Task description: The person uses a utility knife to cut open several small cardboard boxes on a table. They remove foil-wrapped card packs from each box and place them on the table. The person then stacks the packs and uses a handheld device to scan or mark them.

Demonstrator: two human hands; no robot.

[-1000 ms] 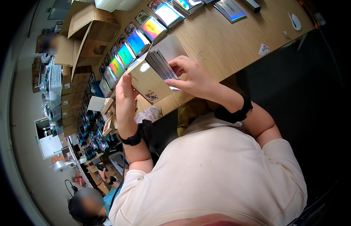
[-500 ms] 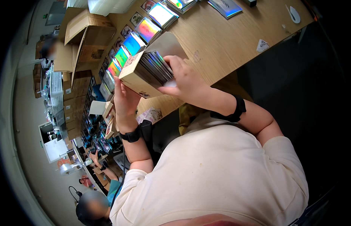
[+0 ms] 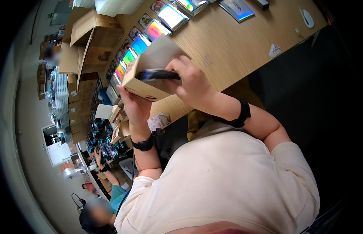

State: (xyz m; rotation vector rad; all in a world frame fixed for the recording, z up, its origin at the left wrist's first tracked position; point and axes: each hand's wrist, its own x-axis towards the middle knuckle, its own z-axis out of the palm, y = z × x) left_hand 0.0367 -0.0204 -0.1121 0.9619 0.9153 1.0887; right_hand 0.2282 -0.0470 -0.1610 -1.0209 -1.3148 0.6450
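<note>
A small cream cardboard box (image 3: 144, 89) with its lid flap (image 3: 162, 51) raised is held over the table's near edge. My left hand (image 3: 134, 104) supports it from below, fingers curled against its left and underside. My right hand (image 3: 192, 81) is at the open side, thumb and fingers closed on a bunch of thin dark packets (image 3: 156, 75) that lie partly inside the box. The packets' lower ends are hidden by the box wall. Behind the box, a row of shiny rainbow-silver packets (image 3: 157, 29) runs along the wooden table.
The wooden table (image 3: 232, 46) carries a flat silver packet (image 3: 237, 9), a white triangular label (image 3: 274, 50) and a white oval object (image 3: 308, 18). Large open cartons (image 3: 96, 41) stand at the far left. Smaller cream boxes (image 3: 118, 129) lie left of my arm; beyond, a person in a teal sleeve (image 3: 118, 195) works.
The packets, fanned in the box before, are now bunched together and tilted flatter. My right hand has shifted slightly right, and the box has turned with its flap more upright.
</note>
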